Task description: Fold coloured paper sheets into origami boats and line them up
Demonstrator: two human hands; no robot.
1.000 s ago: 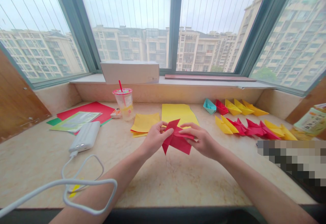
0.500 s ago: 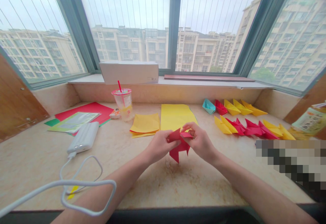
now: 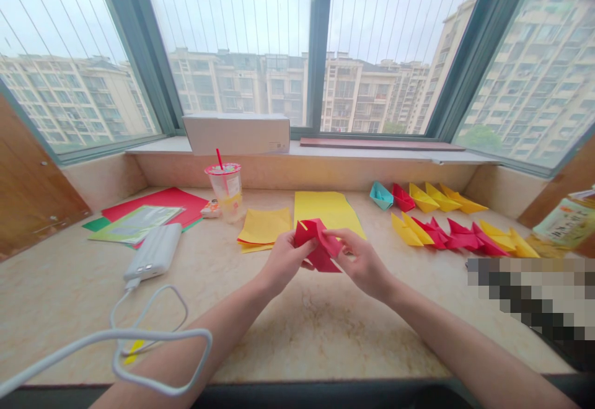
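Both my hands hold one folded red paper (image 3: 319, 245) above the stone counter (image 3: 288, 328), near its middle. My left hand (image 3: 283, 261) pinches the paper's left side between thumb and fingers. My right hand (image 3: 362, 263) grips its right side, fingers curled over the top flap. Just behind the red paper lie a flat yellow sheet (image 3: 325, 207) and a smaller pile of folded yellow sheets (image 3: 264, 228).
Two rows of folded paper boats (image 3: 446, 220) in yellow, red and one teal sit at the right. A plastic cup with a red straw (image 3: 225, 190), red and green sheets (image 3: 149, 214), a white power bank (image 3: 153, 253) with its cable (image 3: 149, 328) lie left. A white box (image 3: 237, 133) rests on the sill.
The red paper was spread out with pointed flaps, then pulled in and turned; now it sits more compact and higher between my hands, which have come closer together.
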